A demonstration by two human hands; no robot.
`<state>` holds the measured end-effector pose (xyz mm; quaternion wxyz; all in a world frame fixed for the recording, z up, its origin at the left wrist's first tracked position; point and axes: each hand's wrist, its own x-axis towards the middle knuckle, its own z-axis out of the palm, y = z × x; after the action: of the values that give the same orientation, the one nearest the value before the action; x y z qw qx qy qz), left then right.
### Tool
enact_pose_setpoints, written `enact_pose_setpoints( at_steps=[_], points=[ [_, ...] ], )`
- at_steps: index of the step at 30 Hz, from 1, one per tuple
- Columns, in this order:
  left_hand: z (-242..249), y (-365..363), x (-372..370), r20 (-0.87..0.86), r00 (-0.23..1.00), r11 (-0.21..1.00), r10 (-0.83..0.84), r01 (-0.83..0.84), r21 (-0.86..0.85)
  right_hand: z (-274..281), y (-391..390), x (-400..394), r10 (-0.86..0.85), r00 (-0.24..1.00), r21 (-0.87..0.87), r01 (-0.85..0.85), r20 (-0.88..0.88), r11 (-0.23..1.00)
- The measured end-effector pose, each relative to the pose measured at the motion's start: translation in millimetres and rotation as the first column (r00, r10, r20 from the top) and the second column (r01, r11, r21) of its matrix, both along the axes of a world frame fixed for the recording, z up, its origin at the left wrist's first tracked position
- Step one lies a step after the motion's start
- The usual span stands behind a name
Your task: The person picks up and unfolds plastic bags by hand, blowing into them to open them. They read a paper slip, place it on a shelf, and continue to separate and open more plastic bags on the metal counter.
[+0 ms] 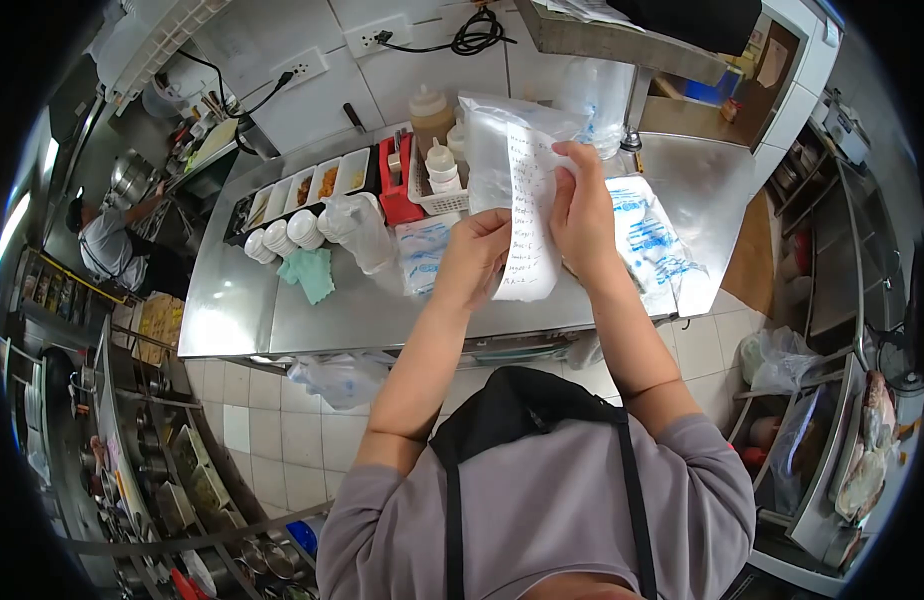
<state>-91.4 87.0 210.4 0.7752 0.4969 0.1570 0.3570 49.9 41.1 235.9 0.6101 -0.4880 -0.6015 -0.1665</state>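
Over the steel counter (312, 318) I hold up a long strip of paper (522, 215) with a handwritten list on it. My left hand (477, 255) pinches its left edge low down, thumb and fingers closed. My right hand (582, 215) grips the right edge, with the index finger bent near the top of the strip. A clear plastic bag (487, 140) shows directly behind the paper. Plastic packs with blue print (652, 240) lie by my right forearm, and another printed pack (422, 250) lies left of my left hand.
Along the counter's back stand a rack of food trays (302, 187), a red holder (394, 190) and a white basket (442, 200) with squeeze bottles. Stacked white cups (304, 230) and a green cloth (308, 272) sit at left. A person (112, 245) stands far left.
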Motion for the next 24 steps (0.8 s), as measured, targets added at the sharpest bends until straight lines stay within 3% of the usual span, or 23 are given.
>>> enact_pose_setpoints(
  at_steps=[2, 3, 6, 8, 10, 11, 15, 16, 18, 19, 22, 24],
  points=[
    [-3.8, 1.9, -4.9, -0.066, 0.998, 0.999, 0.003, -0.006, -0.037, 1.3, -2.2, -0.6, 0.006, 1.000, 0.010, -0.006, 0.015, 1.000],
    [-7.0, 1.8, -7.5, 0.037, 0.999, 0.999, -0.032, 0.034, -0.041, 0.0, -2.0, 0.4, -0.021, 0.999, -0.056, 0.023, 0.036, 0.998],
    [-4.3, 2.8, -10.9, 0.000, 0.999, 0.997, -0.038, 0.037, -0.063, -2.0, -0.4, 4.2, -0.046, 0.996, -0.136, 0.056, 0.080, 0.989],
    [-6.8, 6.4, -6.5, -0.024, 0.999, 0.999, 0.034, -0.034, 0.003, 1.6, -1.9, 8.3, -0.043, 0.994, -0.157, 0.058, 0.097, 0.986],
    [-10.4, 15.6, -7.4, -0.112, 0.973, 0.976, 0.201, -0.189, 0.105, 9.6, -5.9, 9.9, 0.071, 0.997, 0.010, -0.071, 0.021, 0.997],
    [-22.9, 28.4, -3.9, -0.024, 0.975, 0.973, 0.222, -0.220, 0.067, 10.2, -10.1, 12.5, 0.081, 0.995, -0.002, -0.081, -0.060, 0.997],
    [-14.4, 33.0, -6.2, -0.056, 0.977, 0.979, 0.204, -0.204, 0.010, 23.4, -26.9, 14.2, 0.333, 0.829, 0.039, -0.354, -0.450, 0.935],
    [-15.3, 32.7, -4.9, -0.061, 0.976, 0.978, 0.208, -0.208, 0.003, 23.4, -22.6, 17.6, 0.332, 0.825, 0.033, -0.358, -0.457, 0.933],
    [-14.3, 28.3, 2.0, -0.025, 0.986, 0.986, 0.166, -0.167, -0.017, 26.7, -13.7, 22.4, 0.322, 0.947, -0.077, -0.321, 0.002, 0.944],
    [-5.2, 20.3, 0.5, 0.003, 0.992, 0.991, 0.127, -0.126, -0.053, 28.6, -17.9, 9.1, 0.310, 0.923, -0.183, -0.353, -0.230, 0.917],
    [1.1, 13.1, -1.1, -0.006, 0.993, 0.992, 0.121, -0.121, -0.025, 22.3, -14.8, 3.5, 0.223, 0.969, -0.279, -0.244, -0.103, 0.929],
    [4.4, 8.1, -4.7, -0.044, 0.988, 0.989, 0.148, -0.149, -0.004, 16.4, -13.0, 7.0, 0.258, 0.954, -0.328, -0.296, -0.153, 0.897]
  ],
)
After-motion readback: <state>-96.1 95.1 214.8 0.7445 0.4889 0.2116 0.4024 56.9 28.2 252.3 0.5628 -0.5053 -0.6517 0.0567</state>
